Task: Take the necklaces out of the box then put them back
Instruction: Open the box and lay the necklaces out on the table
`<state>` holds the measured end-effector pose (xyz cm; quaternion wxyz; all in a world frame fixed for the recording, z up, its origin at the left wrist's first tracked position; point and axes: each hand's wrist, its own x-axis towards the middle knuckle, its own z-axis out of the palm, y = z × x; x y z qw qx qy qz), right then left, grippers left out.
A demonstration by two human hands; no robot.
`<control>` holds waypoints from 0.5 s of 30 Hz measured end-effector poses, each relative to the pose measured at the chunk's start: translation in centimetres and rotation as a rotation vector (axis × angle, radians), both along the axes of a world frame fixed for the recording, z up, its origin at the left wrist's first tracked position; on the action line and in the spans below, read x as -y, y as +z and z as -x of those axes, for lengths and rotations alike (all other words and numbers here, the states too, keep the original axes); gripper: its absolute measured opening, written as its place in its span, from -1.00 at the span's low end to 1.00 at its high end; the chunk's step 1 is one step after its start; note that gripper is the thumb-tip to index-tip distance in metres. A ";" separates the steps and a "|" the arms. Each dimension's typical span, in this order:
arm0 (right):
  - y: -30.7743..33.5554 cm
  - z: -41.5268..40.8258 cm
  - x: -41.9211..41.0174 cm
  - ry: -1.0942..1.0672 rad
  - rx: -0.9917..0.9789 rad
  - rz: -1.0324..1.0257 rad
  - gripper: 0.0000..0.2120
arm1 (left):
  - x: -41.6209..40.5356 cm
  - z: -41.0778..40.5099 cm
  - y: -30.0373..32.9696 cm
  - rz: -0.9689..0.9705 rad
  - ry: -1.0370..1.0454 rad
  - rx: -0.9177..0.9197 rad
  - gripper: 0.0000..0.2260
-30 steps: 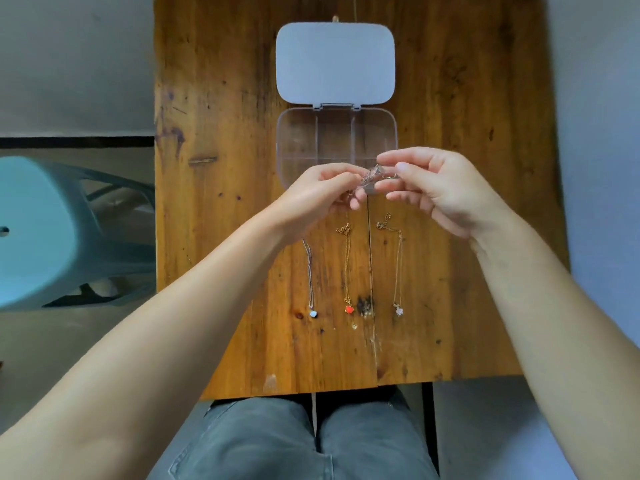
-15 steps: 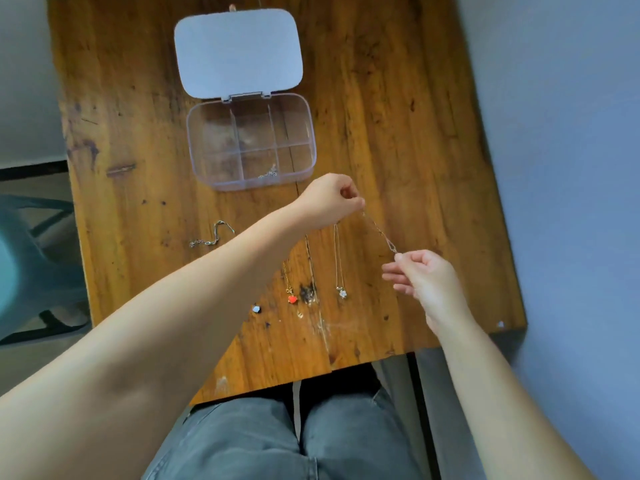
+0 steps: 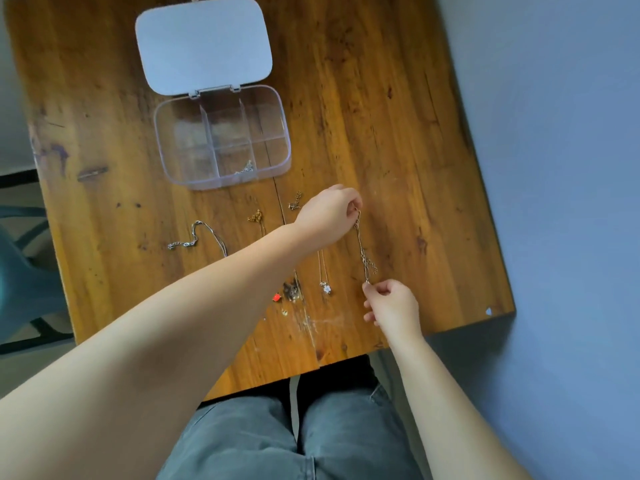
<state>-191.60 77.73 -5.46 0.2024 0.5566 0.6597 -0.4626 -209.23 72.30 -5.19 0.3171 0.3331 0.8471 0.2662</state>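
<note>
A thin necklace point(image 3: 362, 245) is stretched between my two hands, low over the table's right part. My left hand point(image 3: 329, 214) pinches its far end and my right hand point(image 3: 389, 304) pinches its near end. Left of it lie three other necklaces: a silver chain point(image 3: 197, 235), a gold chain point(image 3: 256, 216) with a red pendant point(image 3: 276, 297), and one with a white pendant point(image 3: 326, 288). My left forearm hides parts of them. The clear compartment box point(image 3: 221, 138) stands open at the back, lid point(image 3: 202, 43) laid flat, with one small necklace point(image 3: 245, 168) in a front compartment.
The wooden table point(image 3: 398, 133) ends close to my lap at the front and at a blue-grey floor on the right. A teal plastic chair point(image 3: 20, 271) stands off the left edge.
My hands drew apart from in front of the box, stretching the necklace out lengthwise to the right of the laid-out row. The view has swung toward the right.
</note>
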 end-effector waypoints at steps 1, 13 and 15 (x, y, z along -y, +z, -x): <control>0.5 0.2 -0.4 0.087 0.041 -0.020 -0.76 | 0.5 0.2 0.3 -0.022 0.017 -0.007 -0.84; 6.0 20.8 2.3 0.831 -0.545 -0.402 -0.78 | 13.4 5.9 1.6 0.016 0.418 -0.490 -0.79; 4.9 24.0 4.0 1.069 -0.504 -0.414 -0.72 | 15.0 6.6 1.4 0.042 0.359 -0.509 -0.80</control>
